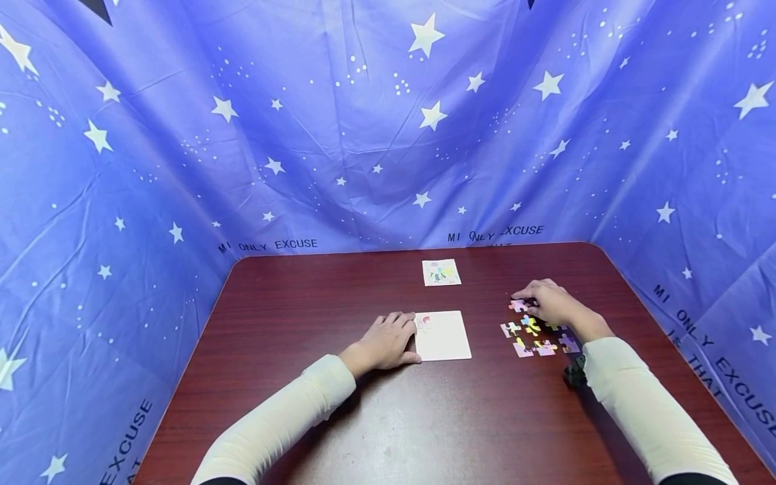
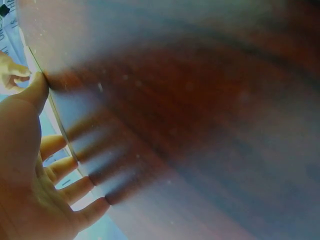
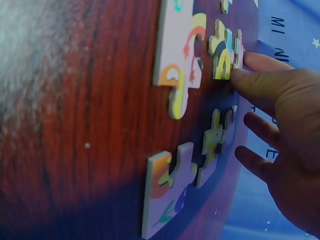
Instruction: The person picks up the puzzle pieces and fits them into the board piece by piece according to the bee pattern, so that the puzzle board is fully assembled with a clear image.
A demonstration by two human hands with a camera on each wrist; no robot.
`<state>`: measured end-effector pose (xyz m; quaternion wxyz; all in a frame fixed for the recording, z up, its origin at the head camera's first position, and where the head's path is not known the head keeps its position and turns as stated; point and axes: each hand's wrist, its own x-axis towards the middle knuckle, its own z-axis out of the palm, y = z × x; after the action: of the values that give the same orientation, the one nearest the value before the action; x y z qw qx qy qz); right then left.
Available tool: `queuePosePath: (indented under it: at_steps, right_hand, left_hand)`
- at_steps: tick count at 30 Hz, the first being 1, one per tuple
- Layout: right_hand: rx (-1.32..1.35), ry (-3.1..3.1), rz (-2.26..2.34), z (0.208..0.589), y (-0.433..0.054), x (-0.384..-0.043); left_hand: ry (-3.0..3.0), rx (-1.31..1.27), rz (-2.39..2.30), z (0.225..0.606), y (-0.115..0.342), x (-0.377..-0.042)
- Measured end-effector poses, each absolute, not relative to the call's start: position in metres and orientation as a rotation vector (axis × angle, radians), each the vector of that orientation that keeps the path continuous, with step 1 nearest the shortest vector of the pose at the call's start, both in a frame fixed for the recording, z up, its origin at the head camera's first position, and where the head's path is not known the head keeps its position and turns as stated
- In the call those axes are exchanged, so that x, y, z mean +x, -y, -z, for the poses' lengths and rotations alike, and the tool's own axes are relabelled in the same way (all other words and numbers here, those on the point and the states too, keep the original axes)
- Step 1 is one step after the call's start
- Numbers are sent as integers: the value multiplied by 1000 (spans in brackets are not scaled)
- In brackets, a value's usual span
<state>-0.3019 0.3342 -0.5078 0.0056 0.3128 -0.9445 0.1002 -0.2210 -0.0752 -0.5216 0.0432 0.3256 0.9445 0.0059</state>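
The worktop is dark reddish-brown with wood grain, rounded far corners and a pale sheen near the front. A white square board lies near the centre, a small picture card beyond it, and loose, colourful puzzle pieces cluster to the right.

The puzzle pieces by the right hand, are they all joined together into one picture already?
No, the head view shows the puzzle pieces loosely spread, with gaps of dark red table between them.

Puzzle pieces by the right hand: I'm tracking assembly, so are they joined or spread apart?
Spread apart where visible: in the right wrist view, table shows between the nearest puzzle pieces; beneath the right hand, I cannot tell.
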Motion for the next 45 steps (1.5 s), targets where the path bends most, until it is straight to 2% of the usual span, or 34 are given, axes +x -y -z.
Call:
queuePosePath:
  at_steps: [27,45]
  right_hand:
    - [907,2993,-288,510,-331,-304]
    - [1053,2845,-449,509,-286,-299]
  left_hand:
    - [-2871,999,-31,515,75,-219]
    - [-2883,985,-16,516,74,-219]
